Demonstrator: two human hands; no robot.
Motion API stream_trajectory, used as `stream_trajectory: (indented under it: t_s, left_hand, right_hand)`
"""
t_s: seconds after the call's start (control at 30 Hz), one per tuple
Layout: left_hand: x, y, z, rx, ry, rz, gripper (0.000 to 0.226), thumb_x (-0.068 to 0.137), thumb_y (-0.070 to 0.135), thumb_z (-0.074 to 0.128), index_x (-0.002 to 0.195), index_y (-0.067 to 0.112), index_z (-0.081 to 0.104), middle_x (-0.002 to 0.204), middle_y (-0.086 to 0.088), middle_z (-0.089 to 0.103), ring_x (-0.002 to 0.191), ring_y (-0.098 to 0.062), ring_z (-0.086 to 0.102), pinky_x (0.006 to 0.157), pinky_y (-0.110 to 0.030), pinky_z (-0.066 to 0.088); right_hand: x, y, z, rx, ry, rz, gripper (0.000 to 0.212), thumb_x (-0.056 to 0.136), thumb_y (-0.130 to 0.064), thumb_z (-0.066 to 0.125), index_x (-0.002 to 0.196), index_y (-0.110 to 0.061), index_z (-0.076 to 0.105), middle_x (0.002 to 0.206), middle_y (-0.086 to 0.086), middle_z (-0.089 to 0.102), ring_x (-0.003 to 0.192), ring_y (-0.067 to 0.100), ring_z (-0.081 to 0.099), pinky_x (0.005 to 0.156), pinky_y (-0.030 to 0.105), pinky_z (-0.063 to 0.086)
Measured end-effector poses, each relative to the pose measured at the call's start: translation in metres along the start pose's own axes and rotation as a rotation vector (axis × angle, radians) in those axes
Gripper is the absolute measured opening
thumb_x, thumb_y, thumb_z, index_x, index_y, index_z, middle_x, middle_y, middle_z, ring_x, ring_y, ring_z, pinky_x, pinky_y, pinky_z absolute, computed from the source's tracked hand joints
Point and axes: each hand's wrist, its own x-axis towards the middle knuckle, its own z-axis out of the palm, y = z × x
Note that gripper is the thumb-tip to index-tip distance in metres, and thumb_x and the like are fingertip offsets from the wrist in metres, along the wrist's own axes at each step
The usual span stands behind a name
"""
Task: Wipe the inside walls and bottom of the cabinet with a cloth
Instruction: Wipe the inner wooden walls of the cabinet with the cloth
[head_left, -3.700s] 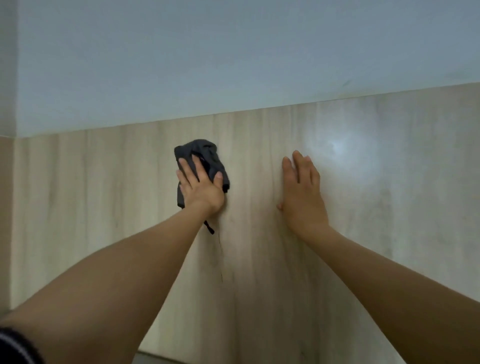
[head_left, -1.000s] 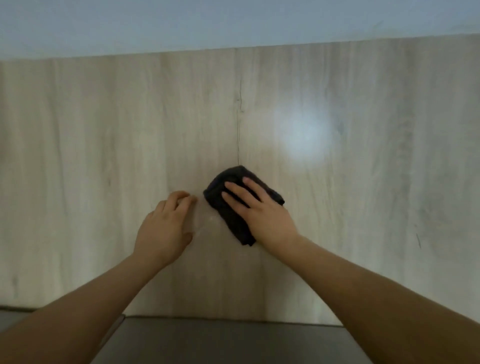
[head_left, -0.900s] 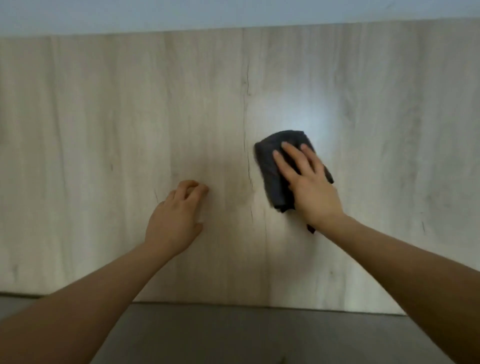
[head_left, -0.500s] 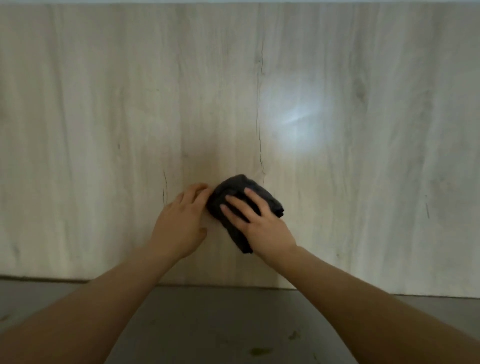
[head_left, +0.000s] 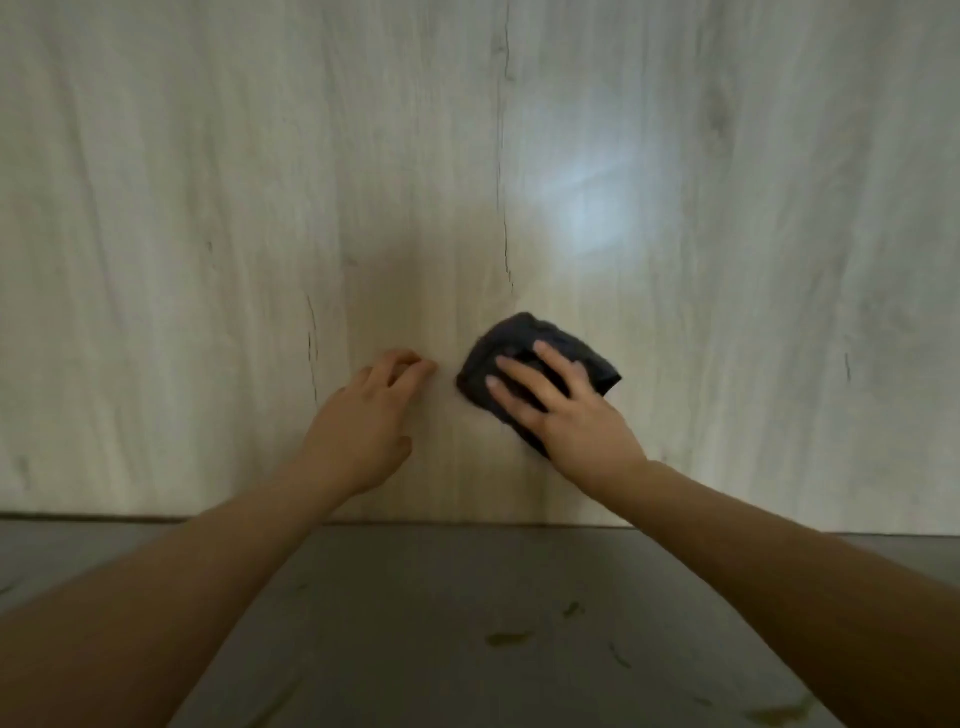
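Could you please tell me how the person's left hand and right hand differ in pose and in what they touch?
The right hand lies flat with fingers spread, pressing the crumpled dark grey cloth against the pale wood-grain back wall; the left hand holds nothing. The left hand's fingers are loosely curled, their tips touching the bare wall beside the cloth. Both hands are low on that wall, above the grey cabinet bottom.

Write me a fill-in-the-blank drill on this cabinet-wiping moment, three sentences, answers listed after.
1. The dark grey crumpled cloth is pressed to the pale wood-grain back wall by the ____ hand.
2. The left hand holds ____.
3. Greenish smudges mark the cabinet's grey ____.

Answers: right; nothing; bottom
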Motion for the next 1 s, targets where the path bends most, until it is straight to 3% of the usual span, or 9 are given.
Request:
stream_trajectory:
  t_s: [0.07,0.2,0.33,0.4,0.47,0.53,0.6,0.73,1.0]
  left_hand:
    - [-0.004,0.003,-0.002,0.025,-0.041,-0.007,0.081,0.081,0.022,0.067,0.147,0.025,0.022,0.148,0.004,0.018,0.126,-0.020,0.039,0.098,-0.031,0.042]
    - [-0.009,0.015,-0.003,0.064,-0.099,0.004,0.077,0.083,0.025,0.064,0.147,0.025,0.021,0.148,0.004,0.019,0.128,-0.019,0.037,0.099,-0.031,0.038]
    - [-0.009,0.019,0.005,0.059,-0.125,0.017,0.075,0.083,0.024,0.064,0.146,0.027,0.023,0.146,0.005,0.021,0.127,-0.019,0.036,0.097,-0.030,0.038]
    - [-0.008,0.022,0.012,0.047,-0.117,0.023,0.074,0.082,0.023,0.064,0.145,0.027,0.024,0.145,0.006,0.022,0.127,-0.018,0.036,0.096,-0.031,0.039]
    - [-0.007,0.027,0.020,0.028,-0.117,0.037,0.074,0.081,0.022,0.065,0.144,0.026,0.026,0.144,0.005,0.023,0.126,-0.018,0.036,0.097,-0.030,0.038]
    - [-0.006,0.027,0.025,0.028,-0.104,0.045,0.075,0.080,0.020,0.066,0.144,0.024,0.027,0.143,0.003,0.024,0.126,-0.019,0.035,0.099,-0.030,0.037]
    - [-0.007,0.028,0.025,0.040,-0.111,0.042,0.076,0.080,0.020,0.065,0.145,0.024,0.026,0.144,0.003,0.023,0.127,-0.019,0.035,0.100,-0.030,0.037]
    - [-0.012,0.037,0.021,0.084,-0.209,0.065,0.073,0.085,0.024,0.060,0.147,0.026,0.022,0.146,0.004,0.022,0.127,-0.018,0.037,0.098,-0.030,0.038]
    - [-0.027,0.023,0.050,0.133,-0.564,0.150,0.046,0.091,0.018,0.051,0.135,0.028,0.044,0.137,0.003,0.040,0.123,-0.019,0.044,0.098,-0.027,0.037]
  right_hand:
    - [-0.013,-0.009,0.013,-0.040,-0.083,-0.189,0.068,0.066,-0.014,0.079,0.130,-0.023,0.057,0.136,0.000,0.054,0.129,0.035,0.044,0.092,0.054,0.046]
    - [-0.020,0.008,0.007,-0.042,0.013,-0.312,0.048,0.081,-0.014,0.057,0.127,-0.026,0.060,0.134,-0.007,0.055,0.127,0.027,0.049,0.089,0.044,0.053]
    - [-0.024,0.053,-0.023,-0.086,0.142,-0.020,0.073,0.065,-0.008,0.080,0.132,-0.020,0.055,0.137,0.001,0.053,0.129,0.030,0.040,0.080,0.037,0.054]
    - [-0.022,0.059,-0.026,-0.067,0.176,0.120,0.078,0.064,-0.004,0.082,0.135,-0.019,0.053,0.139,0.003,0.051,0.130,0.033,0.036,0.075,0.039,0.055]
    - [-0.024,0.053,-0.015,-0.062,0.180,0.115,0.075,0.069,-0.001,0.078,0.136,-0.018,0.051,0.141,0.005,0.048,0.131,0.036,0.030,0.078,0.046,0.054]
    - [-0.031,0.042,0.007,-0.058,0.147,-0.077,0.058,0.081,-0.003,0.059,0.136,-0.018,0.051,0.142,0.006,0.048,0.131,0.037,0.026,0.087,0.057,0.047]
    - [-0.044,0.026,0.025,-0.057,0.069,-0.258,0.050,0.083,-0.013,0.046,0.131,-0.022,0.056,0.138,0.001,0.052,0.131,0.036,0.033,0.091,0.058,0.044]
    - [-0.056,0.018,0.026,-0.072,-0.140,-0.435,0.071,0.061,-0.020,0.084,0.127,-0.028,0.059,0.138,-0.006,0.052,0.132,0.030,0.043,0.097,0.049,0.042]
    - [-0.137,0.109,0.004,-0.190,-0.307,-0.457,0.086,0.048,-0.015,0.089,0.128,-0.026,0.059,0.138,-0.006,0.052,0.131,0.028,0.034,0.091,0.050,0.046]
